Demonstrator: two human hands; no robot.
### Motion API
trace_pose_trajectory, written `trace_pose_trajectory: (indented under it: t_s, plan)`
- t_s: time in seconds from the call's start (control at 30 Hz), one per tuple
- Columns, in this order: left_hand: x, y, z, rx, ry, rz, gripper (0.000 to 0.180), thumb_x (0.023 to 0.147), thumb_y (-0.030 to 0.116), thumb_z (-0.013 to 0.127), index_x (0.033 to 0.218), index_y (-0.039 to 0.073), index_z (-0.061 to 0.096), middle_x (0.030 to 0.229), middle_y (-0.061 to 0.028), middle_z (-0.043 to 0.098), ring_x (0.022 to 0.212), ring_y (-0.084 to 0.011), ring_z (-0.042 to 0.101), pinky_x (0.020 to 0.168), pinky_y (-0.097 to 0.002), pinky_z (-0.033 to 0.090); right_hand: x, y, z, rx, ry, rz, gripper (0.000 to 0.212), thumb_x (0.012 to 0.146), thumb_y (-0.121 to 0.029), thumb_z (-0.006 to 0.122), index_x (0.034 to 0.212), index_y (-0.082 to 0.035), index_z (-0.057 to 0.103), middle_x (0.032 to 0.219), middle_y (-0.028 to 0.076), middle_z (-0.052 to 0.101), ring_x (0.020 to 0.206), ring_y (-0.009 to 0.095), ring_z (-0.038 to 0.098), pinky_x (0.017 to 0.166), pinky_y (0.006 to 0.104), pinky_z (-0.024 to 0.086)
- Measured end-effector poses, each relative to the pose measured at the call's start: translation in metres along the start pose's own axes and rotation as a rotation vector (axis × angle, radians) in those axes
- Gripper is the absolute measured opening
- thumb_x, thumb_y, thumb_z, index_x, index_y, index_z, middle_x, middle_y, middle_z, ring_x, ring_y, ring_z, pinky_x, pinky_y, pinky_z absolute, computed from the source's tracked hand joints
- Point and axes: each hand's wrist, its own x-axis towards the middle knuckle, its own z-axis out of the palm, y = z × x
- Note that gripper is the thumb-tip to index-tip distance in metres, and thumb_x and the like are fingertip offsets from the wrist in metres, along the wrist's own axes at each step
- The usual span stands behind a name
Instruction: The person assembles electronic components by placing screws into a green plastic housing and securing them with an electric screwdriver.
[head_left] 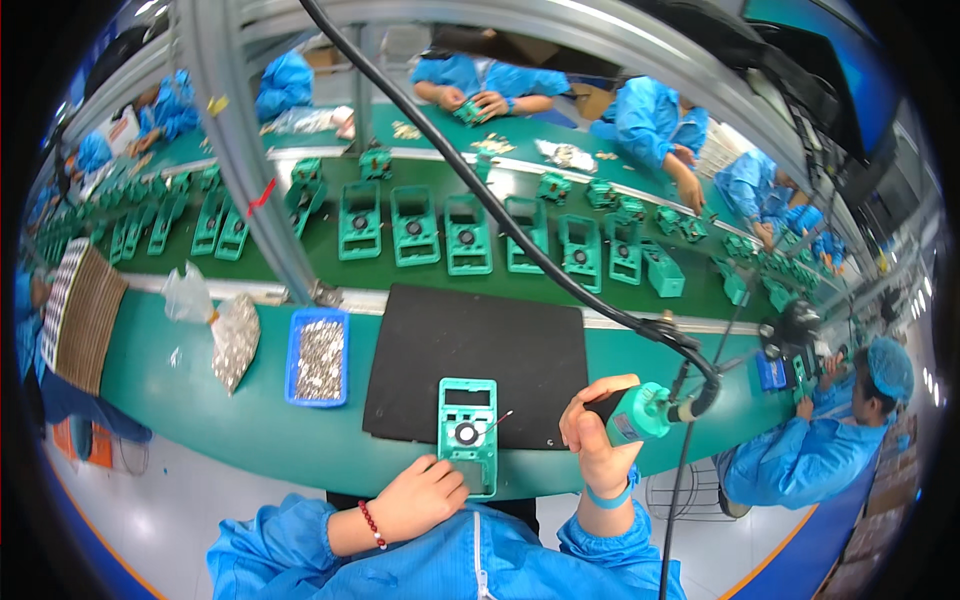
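A green plastic housing (pixel 466 411) with window openings lies over the near edge of a black mat (pixel 478 345). In its middle sits a round speaker-like part (pixel 466 433), with a thin wire sticking out to the right. My left hand (pixel 418 496) has its fingers closed on the housing's lower left edge. To the right of the housing, my right hand (pixel 603 450) is wrapped around a green and black electric screwdriver (pixel 637 415), raised above the bench edge. The screwdriver's tip is hidden by the hand.
Left of the mat stand a blue bin (pixel 293 368) of small metal parts and a plastic bag (pixel 236 342) of similar pieces. A black cable (pixel 520 235) hangs across the view. Beyond, rows of green housings (pixel 415 225) line a belt. Co-workers in blue sit opposite and at right.
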Motion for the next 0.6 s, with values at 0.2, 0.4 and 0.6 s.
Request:
trace_pose_trajectory:
  t_s: [0.2, 0.4, 0.6]
  plan:
    - [0.075, 0.039, -0.067, -0.034, -0.086, 0.037, 0.020, 0.085, 0.031, 0.074, 0.082, 0.012, 0.065, 0.078, -0.0010, 0.059, 0.084, -0.0202, 0.058, 0.078, -0.0346, 0.042, 0.029, -0.071, -0.056, -0.084, -0.044, 0.078, 0.031, 0.081, -0.005, 0.083, 0.105, -0.003, 0.063, 0.081, 0.000, 0.066, 0.076, 0.006, 0.062, 0.068, 0.0239, 0.051]
    - [0.159, 0.034, -0.138, 0.028, 0.080, -0.201, 0.023, 0.078, 0.026, 0.080, 0.085, 0.007, 0.068, 0.081, -0.0071, 0.062, 0.085, -0.0286, 0.058, 0.078, -0.0411, 0.041, 0.063, -0.118, -0.107, -0.079, -0.406, 0.099, 0.053, 0.083, 0.001, 0.080, 0.128, -0.002, 0.052, 0.098, 0.005, 0.070, 0.092, 0.011, 0.066, 0.083, 0.0274, 0.053]
    - [0.223, -0.037, -0.155, 0.069, 0.278, -0.252, 0.023, 0.076, 0.020, 0.080, 0.090, 0.006, 0.068, 0.083, -0.0095, 0.062, 0.086, -0.0337, 0.057, 0.080, -0.0440, 0.041, 0.121, -0.104, -0.189, 0.145, -0.895, 0.171, 0.074, 0.088, -0.018, 0.077, 0.151, -0.007, 0.039, 0.144, 0.011, 0.053, 0.137, 0.023, 0.047, 0.116, 0.0405, 0.035]
